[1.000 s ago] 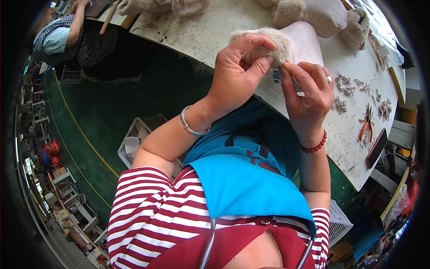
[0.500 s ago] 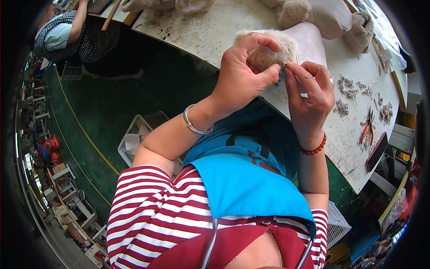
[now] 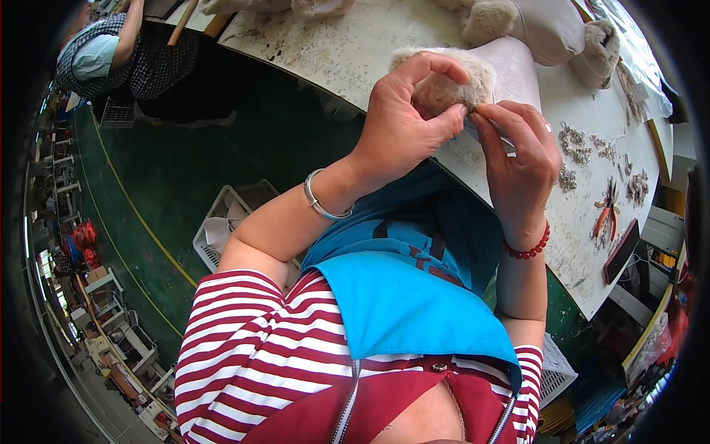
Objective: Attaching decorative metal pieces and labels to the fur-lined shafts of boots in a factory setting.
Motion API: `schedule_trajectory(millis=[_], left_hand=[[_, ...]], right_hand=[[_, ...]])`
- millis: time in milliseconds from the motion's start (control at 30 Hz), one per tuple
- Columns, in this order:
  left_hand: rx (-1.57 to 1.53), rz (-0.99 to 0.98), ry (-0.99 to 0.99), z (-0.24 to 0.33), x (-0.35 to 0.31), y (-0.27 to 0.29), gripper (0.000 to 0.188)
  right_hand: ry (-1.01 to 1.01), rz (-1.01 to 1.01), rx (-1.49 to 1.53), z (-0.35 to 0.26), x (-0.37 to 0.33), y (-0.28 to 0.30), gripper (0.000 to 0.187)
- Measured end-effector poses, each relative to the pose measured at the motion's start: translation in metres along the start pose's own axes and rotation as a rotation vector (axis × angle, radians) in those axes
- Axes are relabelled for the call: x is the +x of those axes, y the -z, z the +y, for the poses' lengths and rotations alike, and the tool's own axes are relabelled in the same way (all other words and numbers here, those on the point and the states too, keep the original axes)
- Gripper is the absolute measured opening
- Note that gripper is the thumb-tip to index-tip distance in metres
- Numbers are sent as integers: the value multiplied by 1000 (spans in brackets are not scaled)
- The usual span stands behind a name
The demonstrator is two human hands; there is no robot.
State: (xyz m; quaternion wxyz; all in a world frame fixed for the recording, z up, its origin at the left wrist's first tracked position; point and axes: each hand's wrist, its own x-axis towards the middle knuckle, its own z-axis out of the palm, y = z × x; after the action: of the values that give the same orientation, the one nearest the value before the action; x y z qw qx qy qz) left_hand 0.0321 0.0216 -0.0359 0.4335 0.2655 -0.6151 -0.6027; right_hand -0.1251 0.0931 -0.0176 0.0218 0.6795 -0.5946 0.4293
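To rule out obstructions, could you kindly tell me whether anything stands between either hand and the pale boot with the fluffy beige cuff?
Nothing visible does: the left hand holds the fluffy beige cuff; the right hand pinches at its edge.

striped sleeves [image 3: 229, 318], blue apron [image 3: 414, 303] (plus a red bracelet [image 3: 526, 254])
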Motion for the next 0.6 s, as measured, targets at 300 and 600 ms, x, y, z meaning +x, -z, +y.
schedule_trajectory(millis=[300,600], left_hand=[[78,-26,-75,-3,-1,0,33],[2,-35,33,1,0,3,34]], right_hand=[[-4,-8,101,1,3,-1,16],[5,-29,110,3,4,-2,21]])
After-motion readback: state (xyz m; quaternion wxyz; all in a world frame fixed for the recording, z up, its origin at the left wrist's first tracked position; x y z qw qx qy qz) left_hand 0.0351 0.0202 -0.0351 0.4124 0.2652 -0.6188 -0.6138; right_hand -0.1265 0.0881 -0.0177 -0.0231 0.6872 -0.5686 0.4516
